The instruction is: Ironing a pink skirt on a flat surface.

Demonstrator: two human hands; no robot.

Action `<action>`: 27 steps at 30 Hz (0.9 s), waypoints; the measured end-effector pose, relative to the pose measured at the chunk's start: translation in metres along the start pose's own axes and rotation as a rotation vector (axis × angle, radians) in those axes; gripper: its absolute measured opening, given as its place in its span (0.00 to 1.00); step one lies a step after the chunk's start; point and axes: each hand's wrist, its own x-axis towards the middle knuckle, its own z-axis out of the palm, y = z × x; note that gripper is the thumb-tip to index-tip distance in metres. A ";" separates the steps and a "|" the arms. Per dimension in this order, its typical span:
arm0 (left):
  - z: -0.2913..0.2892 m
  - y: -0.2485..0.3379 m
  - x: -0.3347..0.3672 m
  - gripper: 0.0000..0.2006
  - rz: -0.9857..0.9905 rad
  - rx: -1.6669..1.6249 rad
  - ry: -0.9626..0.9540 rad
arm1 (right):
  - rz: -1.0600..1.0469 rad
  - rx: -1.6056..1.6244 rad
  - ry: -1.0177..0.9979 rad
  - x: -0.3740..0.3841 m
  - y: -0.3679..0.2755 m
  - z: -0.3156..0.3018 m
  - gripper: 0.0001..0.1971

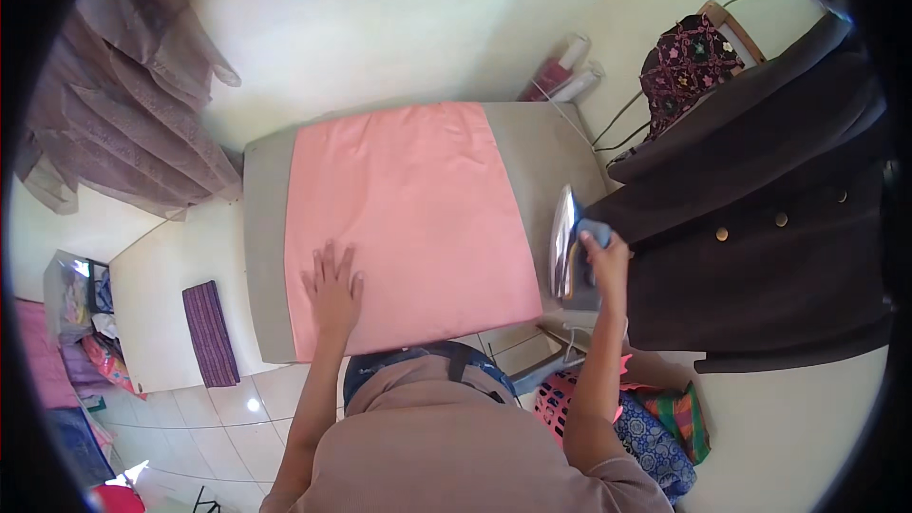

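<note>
A pink cloth (408, 199) lies spread over a grey padded ironing surface (537, 147), with faint wrinkles toward its far edge and left side. My left hand (334, 294) rests flat on the near left part of the cloth, fingers spread. My right hand (608, 261) is closed round the handle of a clothes iron (565, 245) at the right edge of the ironing surface. The iron is tilted on its side, its shiny soleplate turned toward the cloth. It is apart from the pink fabric.
A dark coat with gold buttons (760, 256) hangs close on the right. Two bottles (570, 71) stand beyond the far right corner. A folded purple striped cloth (211, 332) lies on the white surface at left. A pink basket (556, 404) with fabrics sits below my right arm.
</note>
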 end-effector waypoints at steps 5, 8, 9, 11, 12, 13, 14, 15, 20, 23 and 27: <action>0.002 -0.024 -0.009 0.26 -0.139 -0.007 0.105 | -0.129 0.330 0.152 0.030 -0.020 -0.001 0.10; 0.011 -0.035 -0.010 0.26 -0.212 -0.036 0.174 | -0.205 0.560 0.220 0.041 -0.013 0.020 0.09; 0.011 -0.035 -0.010 0.26 -0.256 -0.053 0.183 | -0.228 0.688 0.239 0.043 -0.007 0.027 0.09; 0.007 -0.034 -0.009 0.26 -0.262 -0.049 0.212 | -0.263 0.816 0.245 0.053 0.026 0.039 0.09; 0.005 -0.036 -0.011 0.26 -0.272 -0.044 0.242 | -0.255 0.818 0.232 0.052 0.037 0.043 0.09; 0.005 -0.040 -0.012 0.26 -0.283 -0.037 0.238 | -0.256 0.848 0.225 0.049 0.049 0.045 0.09; 0.005 -0.046 -0.012 0.26 -0.256 -0.100 0.265 | -0.255 0.877 0.216 0.042 0.051 0.049 0.09; 0.004 -0.051 -0.013 0.26 -0.228 -0.162 0.292 | -0.248 0.890 0.207 0.037 0.052 0.048 0.09; -0.006 -0.067 -0.022 0.25 -0.251 -0.343 0.298 | -0.057 0.629 0.150 0.027 0.044 0.040 0.17; -0.005 -0.076 -0.028 0.21 -0.326 -0.624 0.272 | -0.102 0.455 0.180 0.025 0.066 0.041 0.21; -0.015 -0.094 -0.041 0.12 -0.524 -0.670 -0.037 | -0.105 0.351 0.264 -0.017 0.088 0.057 0.23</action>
